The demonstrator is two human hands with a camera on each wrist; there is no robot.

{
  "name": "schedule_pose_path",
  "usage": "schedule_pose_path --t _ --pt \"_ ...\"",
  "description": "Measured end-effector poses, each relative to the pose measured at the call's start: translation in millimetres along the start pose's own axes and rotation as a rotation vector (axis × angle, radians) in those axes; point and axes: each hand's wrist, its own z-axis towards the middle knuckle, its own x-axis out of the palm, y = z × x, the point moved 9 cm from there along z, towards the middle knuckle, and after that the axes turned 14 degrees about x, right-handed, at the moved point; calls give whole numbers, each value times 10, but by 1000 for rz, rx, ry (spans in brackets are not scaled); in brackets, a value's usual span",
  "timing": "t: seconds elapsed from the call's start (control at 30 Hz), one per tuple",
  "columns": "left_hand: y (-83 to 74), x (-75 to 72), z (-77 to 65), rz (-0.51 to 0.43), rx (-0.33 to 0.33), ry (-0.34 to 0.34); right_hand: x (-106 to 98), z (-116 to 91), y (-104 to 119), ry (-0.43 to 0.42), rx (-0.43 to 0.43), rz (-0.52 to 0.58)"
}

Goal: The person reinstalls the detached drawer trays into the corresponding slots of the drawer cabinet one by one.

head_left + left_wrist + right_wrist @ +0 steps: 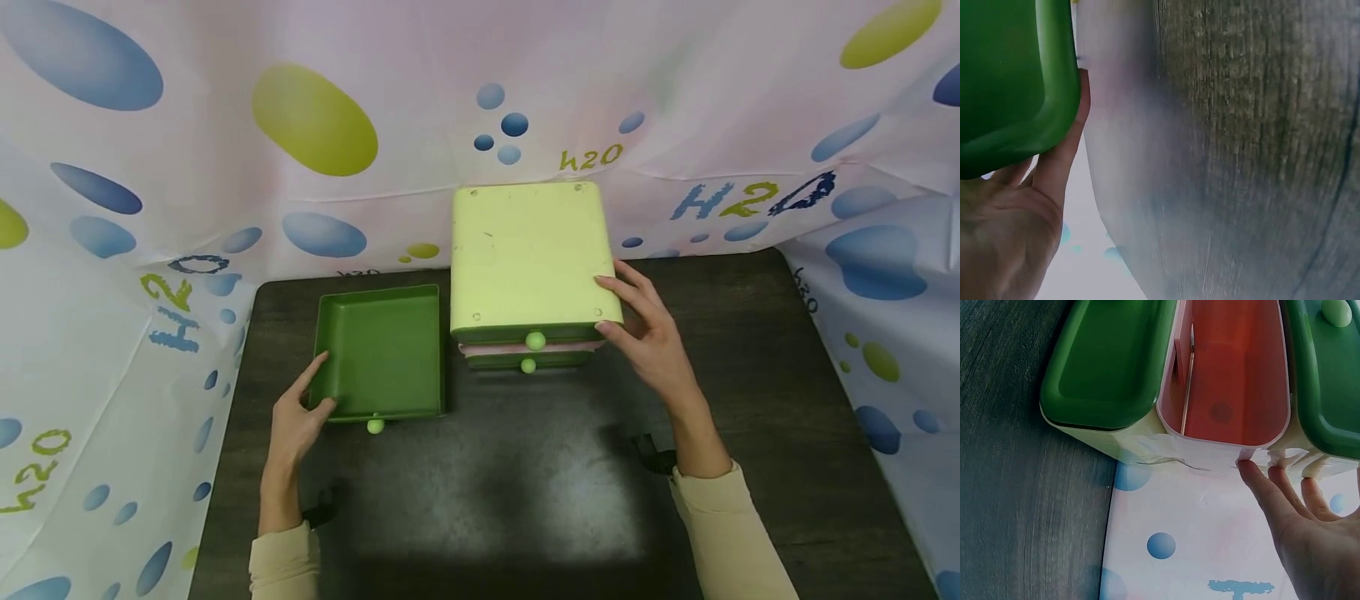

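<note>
A shallow green drawer with a pale green round knob is at the left. My left hand grips its near left corner, thumb at the rim; in the left wrist view the fingers lie along its side and underside. At the middle back stands a small pale yellow-green drawer cabinet. My right hand rests at its front right corner, thumb and forefinger near the top edge, and the fingers touch its side. Between two green drawer fronts, the pink-rimmed middle compartment gapes at the front.
The dark wood-grain table carries both things. A white cloth with blue and green spots hangs behind it and along both sides. A dark band is on each wrist.
</note>
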Motion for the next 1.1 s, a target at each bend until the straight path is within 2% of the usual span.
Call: schedule_pose_path --t 0.17,0.47,0.8,0.93,1.1 --pt "-30 20 -75 10 -15 -1 6 -1 10 10 -10 10" --pt "-79 105 -246 -11 -52 36 -3 1 2 13 -11 9" --pt "-116 116 -318 -119 -53 20 -10 6 -10 16 -14 5" --pt "-107 128 -349 -128 -71 35 -14 11 -19 14 -12 5" --pt "-140 145 -444 -137 -51 31 -8 15 -30 24 -12 5"
